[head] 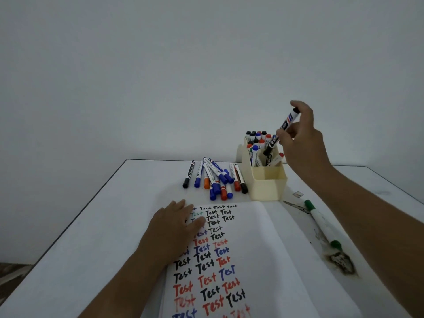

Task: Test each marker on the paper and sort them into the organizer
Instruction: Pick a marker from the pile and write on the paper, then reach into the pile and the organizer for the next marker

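Note:
My right hand (pixel 300 136) grips a black marker (pixel 281 131), tilted cap-down, its lower end inside the cream organizer (pixel 267 180). Several capped markers stand in the organizer's rear compartments; the front compartment looks empty. My left hand (pixel 176 223) rests flat with straight fingers on the upper left of the open notebook paper (pixel 252 249), which is covered with "Test" written in black, red, blue and green. A pile of loose markers (pixel 215 179) in blue, red, orange and black lies on the table beyond the paper, left of the organizer.
A green marker (pixel 320 222) lies on the white table (pixel 91 226) right of the paper, near dark stains (pixel 341 262). A plain wall stands behind the table's far edge. The table's left edge runs diagonally, with floor at the lower left.

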{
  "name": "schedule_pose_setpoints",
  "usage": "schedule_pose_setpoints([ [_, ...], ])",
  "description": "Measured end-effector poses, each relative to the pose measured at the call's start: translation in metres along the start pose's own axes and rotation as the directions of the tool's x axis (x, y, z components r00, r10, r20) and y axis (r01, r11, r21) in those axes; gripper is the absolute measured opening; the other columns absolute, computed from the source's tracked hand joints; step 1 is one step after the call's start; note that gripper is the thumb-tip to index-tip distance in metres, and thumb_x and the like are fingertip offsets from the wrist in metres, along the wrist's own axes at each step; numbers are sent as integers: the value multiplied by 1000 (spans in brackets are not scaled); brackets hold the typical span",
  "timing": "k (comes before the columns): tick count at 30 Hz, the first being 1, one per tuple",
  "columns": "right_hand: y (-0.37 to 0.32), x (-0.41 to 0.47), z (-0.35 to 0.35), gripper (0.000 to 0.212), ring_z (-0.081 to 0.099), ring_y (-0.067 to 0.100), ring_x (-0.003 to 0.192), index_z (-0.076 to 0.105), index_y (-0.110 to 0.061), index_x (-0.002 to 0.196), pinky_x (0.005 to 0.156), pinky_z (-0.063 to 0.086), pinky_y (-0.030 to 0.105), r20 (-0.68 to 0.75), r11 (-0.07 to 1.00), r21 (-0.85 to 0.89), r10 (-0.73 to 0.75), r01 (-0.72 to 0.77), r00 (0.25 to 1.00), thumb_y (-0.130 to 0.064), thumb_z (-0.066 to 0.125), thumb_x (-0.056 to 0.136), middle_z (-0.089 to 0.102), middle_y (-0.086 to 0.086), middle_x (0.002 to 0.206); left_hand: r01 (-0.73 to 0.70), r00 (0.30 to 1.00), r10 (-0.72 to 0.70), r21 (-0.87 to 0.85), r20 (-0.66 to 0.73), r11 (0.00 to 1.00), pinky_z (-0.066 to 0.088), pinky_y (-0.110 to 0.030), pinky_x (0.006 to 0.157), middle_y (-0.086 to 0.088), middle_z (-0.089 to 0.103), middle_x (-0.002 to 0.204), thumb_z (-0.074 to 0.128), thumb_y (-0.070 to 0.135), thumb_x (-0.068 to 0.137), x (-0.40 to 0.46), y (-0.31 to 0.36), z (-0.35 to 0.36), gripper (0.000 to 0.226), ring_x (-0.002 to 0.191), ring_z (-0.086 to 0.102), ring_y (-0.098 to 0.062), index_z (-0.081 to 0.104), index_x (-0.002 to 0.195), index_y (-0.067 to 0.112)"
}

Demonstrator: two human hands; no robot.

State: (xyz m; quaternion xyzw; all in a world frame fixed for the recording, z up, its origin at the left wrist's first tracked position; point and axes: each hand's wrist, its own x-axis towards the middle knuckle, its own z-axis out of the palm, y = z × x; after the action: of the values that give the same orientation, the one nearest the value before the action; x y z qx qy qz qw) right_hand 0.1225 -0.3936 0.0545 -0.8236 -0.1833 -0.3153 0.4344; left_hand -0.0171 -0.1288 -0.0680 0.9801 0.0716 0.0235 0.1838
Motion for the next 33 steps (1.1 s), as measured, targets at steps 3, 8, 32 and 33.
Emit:
schedule_pose_setpoints([
  [3, 21, 12, 16, 49, 65, 18, 64, 32, -32, 143, 56, 56, 31, 162, 970, -214, -83, 117, 983, -22, 58, 102, 66, 4, 83, -8, 1000, 8, -27, -4, 1000, 10, -36, 124, 7, 19, 165, 37, 60, 100, 1, -1, -2, 65, 152, 13, -12, 31, 156, 28],
  [8, 54, 11, 36, 39, 55, 32, 112, 56, -23, 137, 87, 49, 45, 338, 674, -642, -180, 367, 924, -25, 60, 98, 62, 6, 127, -7, 1000, 7, -19, -5, 1000, 11, -37, 125, 8, 19, 165, 41, 60, 99, 1, -3, -1, 66, 152, 13, -13, 30, 156, 29],
  [32, -12, -20, 112, 59, 34, 27, 135, 49, -47, 141, 100, 40, 42, 845, 324, -334, -313, 885, 434, -12, 58, 94, 45, -1, 149, 16, 999, -18, -52, -36, 999, 15, -37, 124, 11, 24, 163, 46, 66, 94, 1, -4, -2, 69, 150, 20, -10, 35, 153, 32],
  [33, -10, -21, 114, 58, 34, 27, 135, 50, -47, 140, 100, 41, 42, 854, 319, -326, -304, 890, 422, -13, 60, 94, 45, -1, 148, 14, 999, -16, -50, -41, 999, 16, -37, 124, 10, 25, 163, 46, 66, 94, 1, -4, -2, 69, 149, 21, -11, 35, 153, 32],
])
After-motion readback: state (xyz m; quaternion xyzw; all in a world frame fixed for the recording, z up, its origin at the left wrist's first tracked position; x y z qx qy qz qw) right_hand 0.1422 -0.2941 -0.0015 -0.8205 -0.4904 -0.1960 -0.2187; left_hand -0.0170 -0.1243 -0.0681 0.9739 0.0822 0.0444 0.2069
